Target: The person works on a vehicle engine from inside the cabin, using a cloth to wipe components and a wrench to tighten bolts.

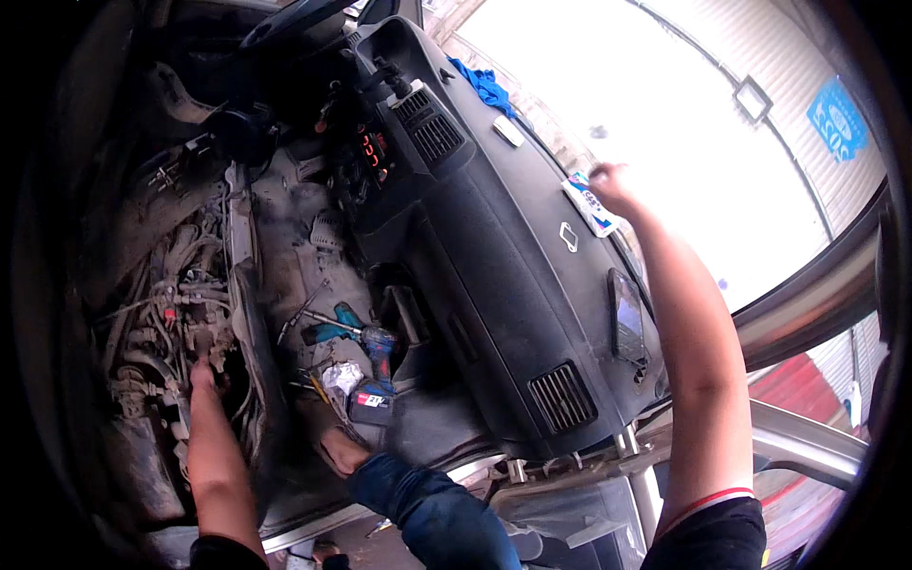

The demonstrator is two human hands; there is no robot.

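My left hand (204, 373) reaches down among the dirty parts of the engine (195, 285), in the bay at the left. Its fingers are lost in shadow against the metal, so I cannot see what they touch. Stretched across the dashboard, my right hand (617, 190) is closed at the upper edge of a white and blue packet (591, 207) by the windscreen. A thin metal gasket-like plate (569, 237) lies close to that packet. Farther along are a small white box (508, 131) and a blue cloth or glove (486, 87).
On the cab floor lie a cordless power tool (378, 351) with its battery (370, 404), a ratchet-like tool (302, 312) and crumpled foil (342, 376). My bare foot (340, 448) rests beside them. A phone (627, 313) sits at the dashboard's near end; the steering wheel (294, 21) is far left.
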